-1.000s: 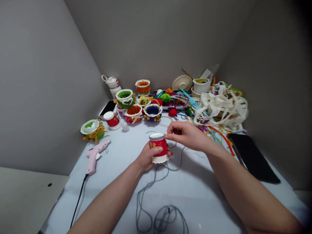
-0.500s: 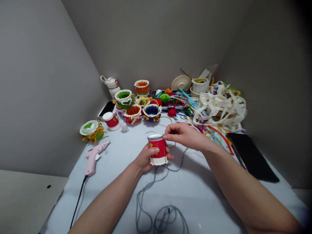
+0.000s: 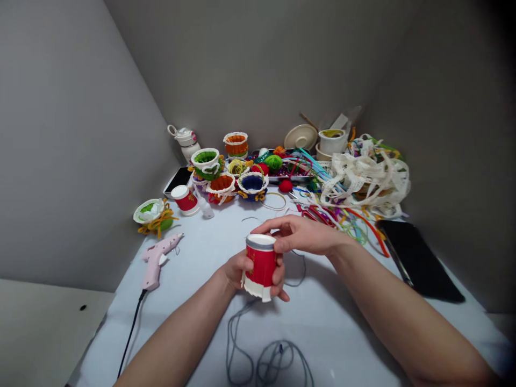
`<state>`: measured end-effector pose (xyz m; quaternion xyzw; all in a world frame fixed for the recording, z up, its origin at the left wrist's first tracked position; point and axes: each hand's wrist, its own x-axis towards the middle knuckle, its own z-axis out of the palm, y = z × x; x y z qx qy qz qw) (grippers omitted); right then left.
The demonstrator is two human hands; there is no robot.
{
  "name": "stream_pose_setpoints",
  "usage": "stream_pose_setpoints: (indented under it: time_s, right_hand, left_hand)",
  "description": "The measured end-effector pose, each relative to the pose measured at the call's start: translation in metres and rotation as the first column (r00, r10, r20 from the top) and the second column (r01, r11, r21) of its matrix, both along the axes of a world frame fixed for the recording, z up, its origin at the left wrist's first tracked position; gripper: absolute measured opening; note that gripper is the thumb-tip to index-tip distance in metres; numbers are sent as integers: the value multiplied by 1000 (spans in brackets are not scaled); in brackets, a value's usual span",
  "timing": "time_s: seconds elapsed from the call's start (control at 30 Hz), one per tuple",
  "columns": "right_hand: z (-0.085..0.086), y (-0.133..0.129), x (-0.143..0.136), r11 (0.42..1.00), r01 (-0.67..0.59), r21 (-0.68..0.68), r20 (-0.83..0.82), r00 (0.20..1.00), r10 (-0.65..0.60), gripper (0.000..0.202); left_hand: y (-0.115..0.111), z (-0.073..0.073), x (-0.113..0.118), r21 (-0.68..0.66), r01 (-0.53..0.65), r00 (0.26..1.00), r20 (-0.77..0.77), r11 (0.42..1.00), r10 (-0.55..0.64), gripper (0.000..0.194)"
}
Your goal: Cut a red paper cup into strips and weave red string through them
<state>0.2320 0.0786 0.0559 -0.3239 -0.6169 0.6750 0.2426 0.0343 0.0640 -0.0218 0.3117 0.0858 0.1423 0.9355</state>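
My left hand (image 3: 237, 270) is wrapped round a red paper cup (image 3: 261, 266) with gold print, its thumb on the front and its fingers round the right side. Grey yarn (image 3: 260, 245) circles the cup just under its white top end. The white lower edge is cut into strips that hang slightly apart. My right hand (image 3: 296, 235) grips the cup's upper edge, thumb at the right front and fingers reaching behind. Whether yarn is pinched there is hidden. Loose grey yarn (image 3: 282, 359) lies in loops on the table below.
A pink glue gun (image 3: 155, 263) with a black cord lies left. Another red cup (image 3: 185, 199) and several decorated little baskets (image 3: 252, 185) stand behind it. Toward the right are red-handled scissors (image 3: 318, 215), a heap of white lace (image 3: 363, 177) and a black tablet-like slab (image 3: 417, 260).
The cup has come slightly lower and nearer, tilting a little. My right hand has gone from a pinch at the rim's right side to fingers stretched behind the rim.
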Motion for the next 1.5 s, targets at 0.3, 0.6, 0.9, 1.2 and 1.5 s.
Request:
stream_pose_setpoints:
  time_s: [0.3, 0.6, 0.9, 1.2, 1.5]
  right_hand:
    - [8, 4, 13, 929, 230, 290, 188, 938, -291, 49]
    - [10, -4, -4, 824, 200, 531, 268, 882, -387, 39]
    - [0, 0, 1, 853, 146, 502, 245, 921, -302, 74]
    - [2, -1, -3, 842, 113, 527, 202, 946, -254, 47]
    - [-2, 0, 1, 851, 33, 525, 246, 951, -188, 80]
  left_hand:
    - [14, 3, 9, 395, -570, 782, -7, 720, 623, 83]
    - [3, 6, 19, 758, -498, 543, -105, 420, 833, 70]
    - [4, 4, 17, 814, -474, 532, -40, 336, 846, 55]
    - [3, 3, 19, 792, -486, 565, -37, 369, 824, 56]
    - [2, 3, 16, 793, -461, 609, -44, 399, 792, 59]
